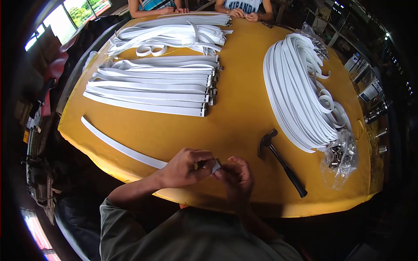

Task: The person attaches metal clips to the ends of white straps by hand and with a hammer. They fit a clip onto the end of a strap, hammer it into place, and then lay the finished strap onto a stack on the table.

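A white belt strap (124,150) lies in a curve on the yellow table covering, its near end raised off the table in my hands. My left hand (185,168) is closed around the strap close to that end. A small metal piece (218,161) shows at the strap's tip, between both hands. My right hand (238,177) has its thumb and fingers against the tip, partly curled; the exact grip is hidden. A hammer (283,163) with a black handle rests to the right of my right hand.
Beyond my left hand lie rows of white straps with metal ends (152,82). Farther back are looser straps (170,35). A large strap bundle (289,91) sits at right, beside a clear bag of small metal parts (342,154). Two people (244,11) sit across the yellow table (239,113).
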`<action>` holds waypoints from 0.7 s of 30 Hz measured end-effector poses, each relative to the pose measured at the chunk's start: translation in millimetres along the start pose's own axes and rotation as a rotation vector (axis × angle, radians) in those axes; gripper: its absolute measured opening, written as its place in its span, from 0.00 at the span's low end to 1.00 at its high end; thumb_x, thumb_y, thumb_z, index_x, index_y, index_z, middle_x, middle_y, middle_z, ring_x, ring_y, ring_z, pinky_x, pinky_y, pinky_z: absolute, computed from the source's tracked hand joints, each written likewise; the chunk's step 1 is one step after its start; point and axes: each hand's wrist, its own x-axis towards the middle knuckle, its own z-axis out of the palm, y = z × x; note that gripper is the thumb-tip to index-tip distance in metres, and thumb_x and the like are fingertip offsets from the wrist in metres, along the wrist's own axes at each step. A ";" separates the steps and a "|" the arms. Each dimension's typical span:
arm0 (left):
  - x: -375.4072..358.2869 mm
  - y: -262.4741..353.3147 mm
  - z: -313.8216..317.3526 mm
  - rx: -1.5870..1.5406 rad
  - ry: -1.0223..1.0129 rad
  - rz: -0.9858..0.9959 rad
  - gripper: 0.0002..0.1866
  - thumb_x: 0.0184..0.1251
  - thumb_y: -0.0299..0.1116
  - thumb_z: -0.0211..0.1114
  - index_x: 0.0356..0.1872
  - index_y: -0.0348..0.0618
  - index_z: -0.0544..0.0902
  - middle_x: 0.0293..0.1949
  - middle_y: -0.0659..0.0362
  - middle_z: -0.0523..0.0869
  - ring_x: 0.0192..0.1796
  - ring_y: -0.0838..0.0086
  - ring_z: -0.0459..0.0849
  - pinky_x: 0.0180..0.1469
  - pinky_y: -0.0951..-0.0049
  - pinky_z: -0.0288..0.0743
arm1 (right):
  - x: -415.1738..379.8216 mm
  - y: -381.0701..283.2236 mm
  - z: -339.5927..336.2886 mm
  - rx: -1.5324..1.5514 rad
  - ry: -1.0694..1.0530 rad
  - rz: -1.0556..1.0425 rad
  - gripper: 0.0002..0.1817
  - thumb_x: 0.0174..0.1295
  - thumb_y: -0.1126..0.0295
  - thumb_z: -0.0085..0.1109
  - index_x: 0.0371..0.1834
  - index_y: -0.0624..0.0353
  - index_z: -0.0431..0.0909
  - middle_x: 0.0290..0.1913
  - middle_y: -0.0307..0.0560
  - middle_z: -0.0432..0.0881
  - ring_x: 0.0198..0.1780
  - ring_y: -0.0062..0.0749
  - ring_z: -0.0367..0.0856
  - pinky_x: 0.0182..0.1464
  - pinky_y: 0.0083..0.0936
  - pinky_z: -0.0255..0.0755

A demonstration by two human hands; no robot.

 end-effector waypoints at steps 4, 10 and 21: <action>3.5 4.6 4.8 0.074 0.071 0.122 0.03 0.63 0.17 0.60 0.30 0.33 0.79 0.29 0.52 0.88 0.33 0.65 0.89 0.36 0.69 0.79 | -0.9 2.4 3.9 0.060 0.043 -0.030 0.19 0.65 0.83 0.63 0.56 0.64 0.68 0.46 0.53 0.82 0.48 0.32 0.85 0.52 0.30 0.82; 2.2 -0.9 12.6 0.129 0.147 0.217 0.02 0.60 0.19 0.64 0.29 0.35 0.80 0.26 0.53 0.85 0.27 0.63 0.84 0.29 0.66 0.75 | 0.4 4.4 5.1 0.162 0.042 -0.037 0.14 0.66 0.83 0.62 0.52 0.64 0.71 0.44 0.47 0.81 0.46 0.27 0.84 0.51 0.29 0.82; 7.5 -9.4 7.9 0.191 0.100 0.190 0.04 0.58 0.19 0.65 0.26 0.38 0.80 0.26 0.55 0.86 0.23 0.66 0.81 0.26 0.69 0.73 | 16.5 -14.4 -5.1 -0.030 -0.048 0.046 0.14 0.66 0.81 0.63 0.51 0.65 0.71 0.41 0.45 0.83 0.43 0.23 0.83 0.48 0.24 0.79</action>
